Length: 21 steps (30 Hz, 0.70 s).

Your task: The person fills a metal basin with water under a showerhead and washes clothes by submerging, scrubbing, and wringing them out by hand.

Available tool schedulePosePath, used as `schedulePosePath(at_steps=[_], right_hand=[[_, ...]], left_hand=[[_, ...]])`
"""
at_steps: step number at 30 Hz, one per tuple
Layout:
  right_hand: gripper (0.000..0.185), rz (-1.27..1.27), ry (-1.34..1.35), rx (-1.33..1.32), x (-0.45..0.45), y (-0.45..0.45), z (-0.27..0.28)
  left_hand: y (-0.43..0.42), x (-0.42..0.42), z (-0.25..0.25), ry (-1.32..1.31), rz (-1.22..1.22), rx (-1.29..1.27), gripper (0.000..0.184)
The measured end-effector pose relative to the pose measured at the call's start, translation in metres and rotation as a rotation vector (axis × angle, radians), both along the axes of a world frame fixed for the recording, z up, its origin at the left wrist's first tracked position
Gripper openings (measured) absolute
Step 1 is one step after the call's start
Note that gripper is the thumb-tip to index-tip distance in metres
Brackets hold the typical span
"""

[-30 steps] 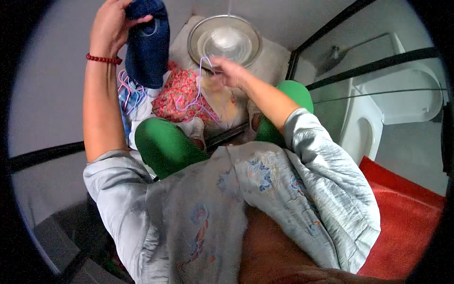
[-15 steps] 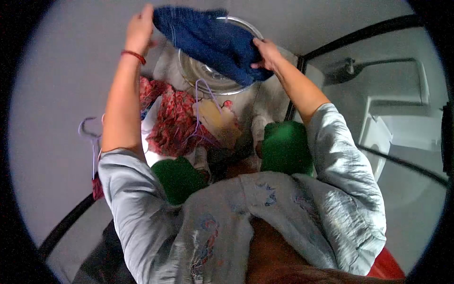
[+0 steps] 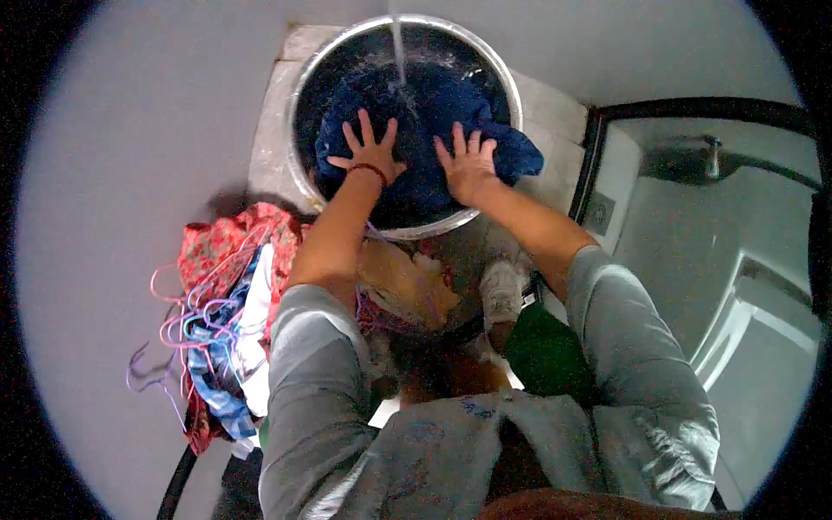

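Dark blue cloth (image 3: 433, 102), which looks like a garment, lies in a round metal basin (image 3: 517, 97) with water in it. One end of the cloth hangs over the basin's right rim. My left hand (image 3: 371, 156) rests on the cloth with its fingers spread. On the right part of the cloth lies my right hand (image 3: 468, 160), palm down and fingers apart. A stream of water (image 3: 398, 48) falls onto the cloth from above; its source is out of view.
Red patterned clothes (image 3: 217, 251), a blue checked cloth (image 3: 217, 394) and several plastic hangers (image 3: 186, 325) are heaped at my left. Beige cloth (image 3: 407, 286) lies below the basin. A shoe (image 3: 503, 290) stands near the basin. A dark-framed panel (image 3: 598, 165) is at the right.
The blue cloth, held up between both hands before, now lies down in the basin. Both hands have let go of its edges and lie flat on it. The falling water has come into view.
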State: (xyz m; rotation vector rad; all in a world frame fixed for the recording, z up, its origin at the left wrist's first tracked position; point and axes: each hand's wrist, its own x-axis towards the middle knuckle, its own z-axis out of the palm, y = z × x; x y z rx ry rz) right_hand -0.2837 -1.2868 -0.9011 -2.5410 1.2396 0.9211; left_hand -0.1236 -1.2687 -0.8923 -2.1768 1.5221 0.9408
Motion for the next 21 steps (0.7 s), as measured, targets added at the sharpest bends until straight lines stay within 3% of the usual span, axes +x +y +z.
schedulePosePath(at_steps=[4,6,7,8,9,10,12,14,15,16,18,19,20,21], right_hand=[[0.058,0.047,-0.130,0.016,0.005,0.007,-0.054],[0.056,0.135,-0.135,0.076,0.009,-0.013,-0.065],[0.051,-0.227,-0.464,0.365,0.001,-0.032,-0.068],[0.046,-0.596,-0.784,0.647,-0.008,-0.046,-0.067],[0.040,-1.093,-1.144,0.776,-0.018,-0.047,-0.047],[0.043,-1.536,-1.223,0.877,-0.021,-0.051,-0.030],[0.051,-1.721,-1.171,0.822,-0.008,-0.045,-0.021],[0.056,-1.822,-1.194,0.935,0.004,-0.035,0.000],[0.061,-1.920,-1.199,1.074,0.012,-0.030,0.004],[0.061,-1.907,-1.186,1.085,0.014,-0.026,0.000],[0.067,-1.899,-1.287,1.453,0.006,-0.021,-0.010],[0.072,-1.962,-1.289,1.364,0.003,-0.020,0.009],[0.066,-1.971,-1.537,1.439,-0.007,-0.021,-0.030],[0.059,-1.786,-1.731,1.317,-0.025,-0.021,-0.080]], left_hand=[[0.007,-0.026,-0.030,-0.170,-0.139,0.103,0.072],[0.002,-0.009,-0.018,-0.012,-0.284,0.241,0.069],[-0.001,0.011,-0.021,0.049,-0.295,0.098,0.065],[-0.003,0.044,-0.066,0.158,-0.154,-0.089,0.066],[-0.004,0.065,-0.066,0.164,0.026,-0.230,0.067],[-0.005,0.073,-0.064,0.175,0.206,-0.365,0.068],[-0.006,0.057,-0.044,-0.045,0.490,-0.803,0.069],[-0.024,0.037,-0.057,-0.113,0.583,-0.688,0.071],[-0.031,0.035,-0.083,0.107,0.597,-0.609,0.068],[-0.033,0.031,-0.084,0.324,0.605,-0.531,0.066],[-0.027,-0.003,-0.068,0.700,0.566,-0.378,0.054],[-0.022,-0.029,-0.037,0.675,0.441,-0.397,0.043],[-0.014,-0.051,-0.031,0.845,0.389,-0.511,0.041],[-0.010,-0.068,0.003,0.687,0.158,-0.736,0.035]])
